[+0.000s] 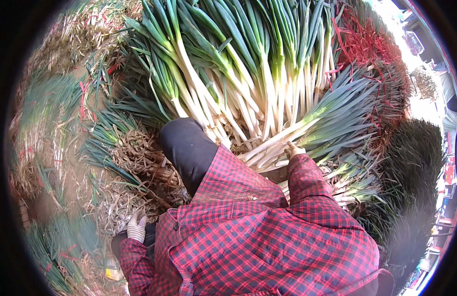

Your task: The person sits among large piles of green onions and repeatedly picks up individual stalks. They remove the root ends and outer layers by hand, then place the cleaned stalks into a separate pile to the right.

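My left hand [137,228], in a striped glove, lies by my knee at the lower left, against a heap of dry peeled leaves [119,207]; its fingers are partly hidden. My right hand [294,150], in a pale glove, touches the white stalks of green onions [272,144] that slant up to the right. Whether its fingers close on a stalk is not clear. Beyond my knees a large row of long green onions [265,81] stands fanned out, leaves away from me and roots towards me. Smaller green onions [346,177] lie right of my right forearm.
Bundles of green onions [50,92] with red ties cover the ground at the left. A pile of red strips [365,40] lies at the upper right, above a dark leafy stack [411,159]. More onions with dry roots [136,148] are beside my left knee.
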Tool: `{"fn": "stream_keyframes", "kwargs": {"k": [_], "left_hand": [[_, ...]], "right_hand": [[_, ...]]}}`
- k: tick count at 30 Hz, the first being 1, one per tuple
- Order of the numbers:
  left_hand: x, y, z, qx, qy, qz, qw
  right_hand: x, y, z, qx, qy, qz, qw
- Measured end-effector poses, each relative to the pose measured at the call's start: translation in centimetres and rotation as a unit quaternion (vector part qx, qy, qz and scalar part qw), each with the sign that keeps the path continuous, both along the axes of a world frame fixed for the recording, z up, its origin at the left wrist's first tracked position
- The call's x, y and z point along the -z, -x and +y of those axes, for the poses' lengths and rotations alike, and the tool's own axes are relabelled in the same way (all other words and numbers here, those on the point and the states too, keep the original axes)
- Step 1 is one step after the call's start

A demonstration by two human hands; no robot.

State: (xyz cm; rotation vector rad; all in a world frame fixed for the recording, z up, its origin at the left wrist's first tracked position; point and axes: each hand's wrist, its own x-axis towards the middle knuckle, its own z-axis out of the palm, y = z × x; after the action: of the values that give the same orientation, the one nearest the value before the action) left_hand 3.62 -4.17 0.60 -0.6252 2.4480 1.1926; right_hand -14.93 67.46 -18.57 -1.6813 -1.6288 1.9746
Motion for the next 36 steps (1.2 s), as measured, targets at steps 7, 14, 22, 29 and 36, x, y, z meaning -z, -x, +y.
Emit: {"fn": "stream_keyframes", "kwargs": {"k": [7,14,22,29,36], "left_hand": [[-0.8,-0.1,0.8,0.002,0.015,-0.008,1.000],[-0.3,0.8,0.7,-0.009,-0.008,-0.040,0.999],[-1.2,-0.6,0.9,-0.009,0.000,-0.013,1.000],[0.3,-0.3,0.4,0.000,0.010,-0.036,0.999],[0.0,-0.2,0.4,-0.011,-0.029,-0.020,0.999]], "right_hand": [[-7.0,-0.6,-0.9,-0.040,-0.049,0.161,0.985],[-4.9,-2.0,1.8,0.076,-0.095,0.061,0.991],[1.6,-0.8,1.5,-0.169,-0.228,-0.146,0.948],[-8.2,-3.8,-5.4,-0.230,-0.380,0.193,0.875],[-7.1,-1.7,-6.7,-0.295,-0.286,-0.004,0.912]]}}
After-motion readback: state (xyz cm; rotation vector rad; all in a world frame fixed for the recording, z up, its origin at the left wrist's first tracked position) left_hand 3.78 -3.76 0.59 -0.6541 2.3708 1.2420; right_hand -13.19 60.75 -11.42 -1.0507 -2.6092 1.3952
